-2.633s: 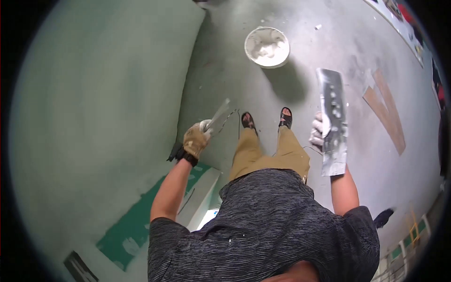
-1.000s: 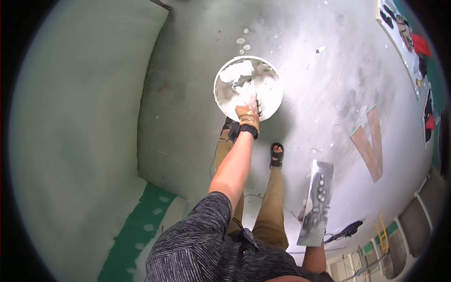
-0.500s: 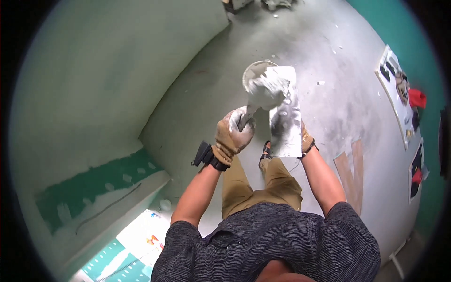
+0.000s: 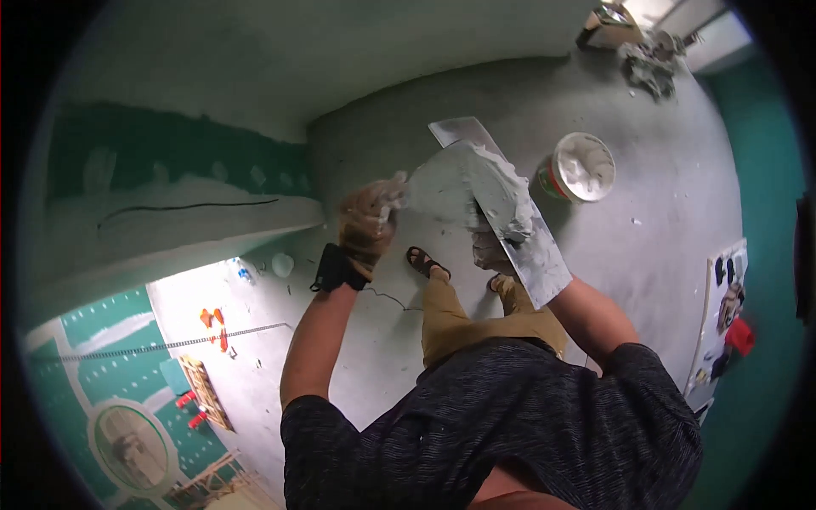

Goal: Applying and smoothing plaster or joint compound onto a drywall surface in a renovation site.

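Note:
My left hand (image 4: 370, 219), in a tan, plaster-smeared glove, is closed round the handle of a putty knife. The wide blade of the putty knife (image 4: 438, 189) is blurred and meets the trowel's face. My right hand (image 4: 493, 252), gloved too and partly hidden beneath the plate, grips a long flat metal plastering trowel (image 4: 544, 270). A thick ridge of white joint compound (image 4: 508, 204) lies along the trowel. Beyond it, to the right, a round bucket (image 4: 557, 174) of white compound stands on the floor.
A partly coated green wall with a ledge (image 4: 255, 234) runs along the left. Below it lie orange tools (image 4: 212, 327) on a pale floor. At the right, a white board (image 4: 710, 314) carries small items beside a red object (image 4: 740, 337). A box (image 4: 610, 30) sits far back.
My body has turned left, so the bucket now appears to the right of my hands. Compound that was heaped on the putty knife now lies on the trowel, which has tilted.

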